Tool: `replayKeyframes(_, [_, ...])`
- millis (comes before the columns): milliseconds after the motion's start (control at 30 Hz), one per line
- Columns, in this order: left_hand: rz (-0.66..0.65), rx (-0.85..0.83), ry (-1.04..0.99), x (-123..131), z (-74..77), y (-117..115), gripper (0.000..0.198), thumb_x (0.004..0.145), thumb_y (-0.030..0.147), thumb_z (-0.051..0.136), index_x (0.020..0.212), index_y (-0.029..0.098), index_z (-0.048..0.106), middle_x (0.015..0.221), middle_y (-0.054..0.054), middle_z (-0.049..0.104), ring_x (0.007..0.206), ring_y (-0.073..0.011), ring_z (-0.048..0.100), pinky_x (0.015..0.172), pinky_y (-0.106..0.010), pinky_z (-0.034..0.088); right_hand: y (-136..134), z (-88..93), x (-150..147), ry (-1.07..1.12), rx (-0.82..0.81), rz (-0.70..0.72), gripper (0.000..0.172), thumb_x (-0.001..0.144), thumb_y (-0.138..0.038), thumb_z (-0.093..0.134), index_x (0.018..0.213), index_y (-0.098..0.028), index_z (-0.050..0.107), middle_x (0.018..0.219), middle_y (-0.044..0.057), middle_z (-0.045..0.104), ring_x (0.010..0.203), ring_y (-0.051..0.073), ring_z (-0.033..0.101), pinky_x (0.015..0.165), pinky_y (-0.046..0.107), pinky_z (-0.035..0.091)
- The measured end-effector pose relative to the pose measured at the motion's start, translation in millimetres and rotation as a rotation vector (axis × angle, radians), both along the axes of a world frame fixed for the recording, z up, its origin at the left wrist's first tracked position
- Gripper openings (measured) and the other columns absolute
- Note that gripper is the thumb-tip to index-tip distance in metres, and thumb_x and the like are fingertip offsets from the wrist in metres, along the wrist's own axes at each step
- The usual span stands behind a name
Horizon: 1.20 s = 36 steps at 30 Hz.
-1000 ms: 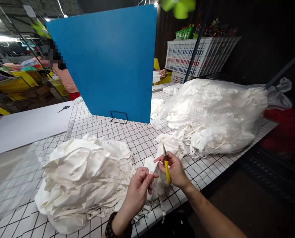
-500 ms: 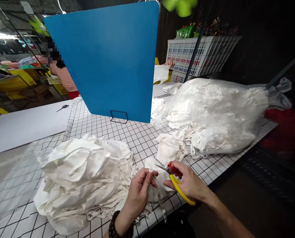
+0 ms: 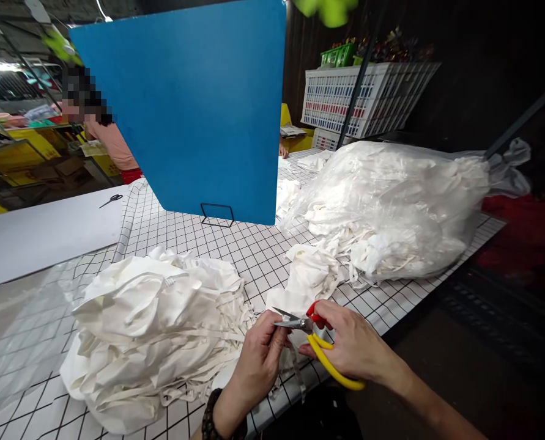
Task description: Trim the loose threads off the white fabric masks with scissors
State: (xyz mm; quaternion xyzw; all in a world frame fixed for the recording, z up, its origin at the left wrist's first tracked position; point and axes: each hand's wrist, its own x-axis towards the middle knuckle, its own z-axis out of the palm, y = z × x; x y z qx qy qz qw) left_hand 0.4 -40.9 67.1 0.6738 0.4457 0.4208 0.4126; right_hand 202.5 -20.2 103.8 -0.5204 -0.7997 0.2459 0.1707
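My right hand [image 3: 352, 342] is wrapped round scissors [image 3: 302, 324] with one red and one yellow handle. Their blades are parted and reach the fingertips of my left hand [image 3: 265, 348], which pinches a piece of white cloth [image 3: 285, 299]. A thin white strip dangles below those fingers over the table's front edge. Left of my hands lies a big heap of white cloth pieces [image 3: 148, 324] with many narrow straps. More white cloth [image 3: 315, 269] is bunched just beyond the scissors.
A large clear plastic bag [image 3: 400, 195] of white cloth covers the right of the checked table [image 3: 258, 263]. A blue board [image 3: 185, 116] stands in a wire holder. Dark scissors [image 3: 111, 200] lie at left. White crates [image 3: 345, 98] are stacked behind; a person [image 3: 111, 143] stands back left.
My right hand has brought the scissors left, and the blades now meet my left fingertips with the cloth. Behind the board, another person's hand has lowered and the white piece it held is out of sight.
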Motion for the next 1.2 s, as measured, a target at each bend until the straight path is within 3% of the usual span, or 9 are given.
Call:
replayKeyframes(233, [-0.025,-0.037,0.0,-2.1,-2.7,-2.1,0.023,0.099,0.029,0.042,0.085,0.019,0.057,0.082,-0.003,0.055,0.076,-0.0152,0.055,0.071,-0.027,0.043,0.3,1.2,0.8,0.001,-0.067,-0.008,0.036,0.069,-0.048,0.073,0.078,-0.022,0.051,0.076,-0.002,0.058,0.067,0.015,0.052,0.06,0.026,0.036])
replayKeyframes(433, [-0.042,-0.075,-0.031,-1.8,-0.8,-2.0,0.023,0.099,0.03,0.043,0.089,0.019,0.059,0.086,-0.004,0.057,0.077,-0.0153,0.057,0.072,-0.027,0.046,-0.3,2.1,2.0,-0.012,-0.107,0.011,0.029,0.072,-0.046,0.07,0.078,-0.022,0.055,0.074,-0.002,0.059,0.065,0.014,0.052,0.058,0.025,0.035])
replayKeyframes(833, [-0.08,-0.135,-0.129,-2.0,-1.5,-4.9,0.025,0.099,0.032,0.043,0.092,0.018,0.062,0.089,-0.005,0.057,0.079,-0.0157,0.058,0.069,-0.026,0.054,-0.7,-2.4,4.5,-0.068,-0.045,0.024,0.035,0.072,-0.051,0.07,0.069,-0.021,0.052,0.066,-0.003,0.057,0.058,0.013,0.048,0.055,0.025,0.03])
replayKeyframes(1200, [-0.104,-0.108,-0.056,-5.7,2.7,-4.8,0.025,0.098,0.031,0.044,0.091,0.018,0.065,0.088,-0.005,0.06,0.077,-0.015,0.058,0.069,-0.025,0.053,-2.2,-3.6,5.4,-0.079,-0.007,0.054,0.031,0.073,-0.047,0.069,0.072,-0.022,0.051,0.069,-0.004,0.059,0.06,0.013,0.05,0.056,0.025,0.031])
